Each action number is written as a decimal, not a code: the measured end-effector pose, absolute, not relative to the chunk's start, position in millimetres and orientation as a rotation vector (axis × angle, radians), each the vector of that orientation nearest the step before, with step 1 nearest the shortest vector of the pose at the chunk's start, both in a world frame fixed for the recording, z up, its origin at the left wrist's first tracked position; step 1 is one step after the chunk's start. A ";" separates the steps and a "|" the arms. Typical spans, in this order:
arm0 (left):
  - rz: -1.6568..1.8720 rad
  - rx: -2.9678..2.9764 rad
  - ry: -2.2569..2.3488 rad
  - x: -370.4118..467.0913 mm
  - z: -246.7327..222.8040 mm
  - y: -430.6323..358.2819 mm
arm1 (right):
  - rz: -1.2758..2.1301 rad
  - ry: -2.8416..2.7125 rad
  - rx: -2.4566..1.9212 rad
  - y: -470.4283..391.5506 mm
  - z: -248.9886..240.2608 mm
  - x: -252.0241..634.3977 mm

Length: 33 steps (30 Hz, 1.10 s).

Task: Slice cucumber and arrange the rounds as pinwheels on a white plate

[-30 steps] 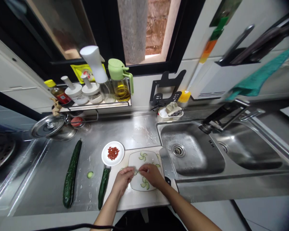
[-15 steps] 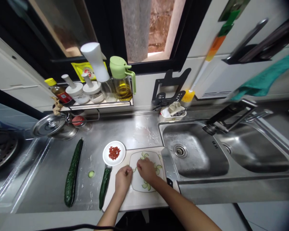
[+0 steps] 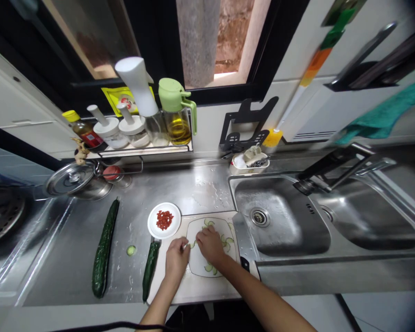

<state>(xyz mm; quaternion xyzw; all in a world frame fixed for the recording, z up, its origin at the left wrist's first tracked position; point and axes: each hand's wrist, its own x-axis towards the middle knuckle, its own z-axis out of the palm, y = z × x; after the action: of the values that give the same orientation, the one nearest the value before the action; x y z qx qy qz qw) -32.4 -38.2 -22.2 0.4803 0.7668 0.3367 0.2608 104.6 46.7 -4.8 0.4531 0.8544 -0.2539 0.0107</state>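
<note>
My left hand (image 3: 177, 259) is at the left rim of a white squarish plate (image 3: 198, 269), thumb and forefinger pinched at a thin pale-green cucumber slice (image 3: 192, 245). Over the middle of the plate, my right hand (image 3: 210, 245) has its fingers curled down and closed; what they hold, if anything, is hidden. Curved cucumber slices lie in groups on the plate, at the top (image 3: 208, 222), right (image 3: 227, 241) and bottom (image 3: 210, 267). The plate rests on a light cutting board (image 3: 174, 291). A cleaver (image 3: 245, 237) lies along the board's right side.
Left of the board are a cut cucumber (image 3: 150, 272), a cucumber end (image 3: 131, 250) and a long whole cucumber (image 3: 104, 251). A small white plate (image 3: 177, 223) of red bits touches the board's far left corner. A steel double sink (image 3: 283, 216) is on the right; bottles stand on a rack (image 3: 148, 151) behind.
The left hand's fingers have shifted slightly beside the slice at the plate's left rim. The right hand stays nearly in place. The camera view has tilted a little.
</note>
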 end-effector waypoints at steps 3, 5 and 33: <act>0.928 1.335 2.061 -33.5 -22.1 -39.3 | -0.770 2.687 1.380 47.5 -5.6 104.8; 0.938 1.344 2.065 -33.6 -21.5 -39.5 | -0.753 2.704 1.352 48.1 -6.1 104.9; 0.702 1.168 2.365 -56.0 -20.1 -58.4 | -0.858 2.773 1.368 12.4 14.0 139.5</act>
<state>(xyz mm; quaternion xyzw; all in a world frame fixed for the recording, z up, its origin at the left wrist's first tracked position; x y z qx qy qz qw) -56.0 -58.4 -20.1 0.4189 0.8481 0.2517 0.2048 139.5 12.4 14.0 0.4261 0.8637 -0.2672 -0.0334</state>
